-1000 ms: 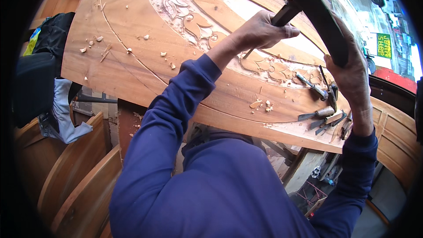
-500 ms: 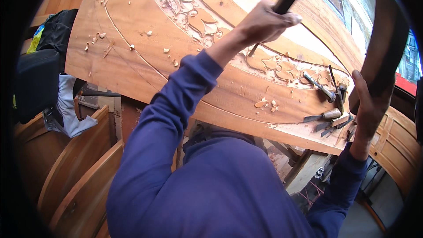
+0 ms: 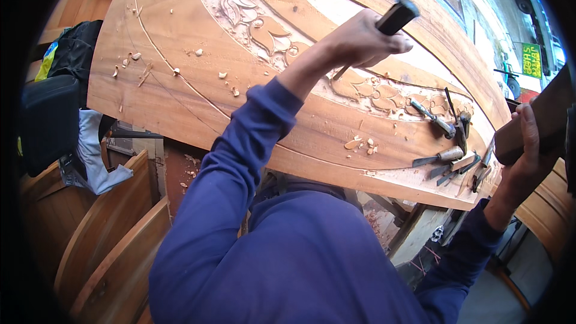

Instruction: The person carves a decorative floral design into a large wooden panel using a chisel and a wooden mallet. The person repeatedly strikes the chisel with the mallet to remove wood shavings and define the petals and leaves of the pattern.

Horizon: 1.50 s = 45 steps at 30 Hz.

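Observation:
My left hand (image 3: 365, 42) is closed round a dark-handled chisel (image 3: 395, 17), its thin blade angled down to the carved floral band (image 3: 246, 9) on a large wooden panel (image 3: 132, 60). At the far right my right hand (image 3: 523, 156) grips a dark, blocky mallet (image 3: 543, 114), raised and out to the right of the chisel. Several more chisels (image 3: 447, 155) with wood and metal handles lie bunched on the panel's right end. Loose shavings (image 3: 198, 52) are scattered over the wood.
Curved wooden boards (image 3: 102, 246) lean below at the left, beside a black padded object (image 3: 51, 120), black bags and grey cloth (image 3: 96, 150). A panelled wooden piece (image 3: 543, 210) stands at the right. Beyond the panel's far right edge is a paved area with wheels and a green sign (image 3: 531, 60).
The mallet has swung from above the chisel out to the right and down, carried by my right hand. My left hand stays on the chisel in nearly the same spot.

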Available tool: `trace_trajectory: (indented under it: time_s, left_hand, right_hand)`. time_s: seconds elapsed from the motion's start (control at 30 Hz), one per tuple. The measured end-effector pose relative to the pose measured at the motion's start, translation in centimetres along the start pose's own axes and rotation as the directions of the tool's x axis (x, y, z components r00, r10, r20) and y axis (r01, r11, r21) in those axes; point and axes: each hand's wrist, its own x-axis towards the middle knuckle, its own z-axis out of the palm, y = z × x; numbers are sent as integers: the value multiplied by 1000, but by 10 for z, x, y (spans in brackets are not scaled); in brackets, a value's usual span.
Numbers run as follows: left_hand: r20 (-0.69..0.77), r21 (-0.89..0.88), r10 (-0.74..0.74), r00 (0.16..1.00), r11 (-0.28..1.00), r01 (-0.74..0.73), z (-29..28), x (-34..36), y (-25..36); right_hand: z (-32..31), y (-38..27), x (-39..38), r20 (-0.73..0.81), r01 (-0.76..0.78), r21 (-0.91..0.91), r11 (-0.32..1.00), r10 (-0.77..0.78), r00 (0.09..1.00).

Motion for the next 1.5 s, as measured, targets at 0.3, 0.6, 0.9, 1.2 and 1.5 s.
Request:
trace_trajectory:
  time_s: [0.3, 0.6, 0.9, 1.2, 1.5]
  left_hand:
    - [108, -200, -45, 993, 978, 66, -8, -4, -8]
    - [73, -174, -102, 992, 978, 113, -2, -7, -3]
    - [-517, -227, 99, 850, 942, -248, -66, -107, 39]
    - [-361, 901, -134, 923, 206, 382, 136, -128, -46]
    - [-356, 861, -241, 903, 292, 417, 171, -60, -42]
  right_hand:
    - [42, 3, 7, 36, 16, 72, 997, -19, 999]
    - [73, -2, -15, 539, 373, -131, 919, -250, 805]
    - [-18, 103, -198, 134, -607, 131, 784, 593, 794]
    - [-53, 149, -264, 95, -604, 285, 744, 605, 791]
    - [-102, 207, -271, 226, -639, 322, 699, 599, 769]
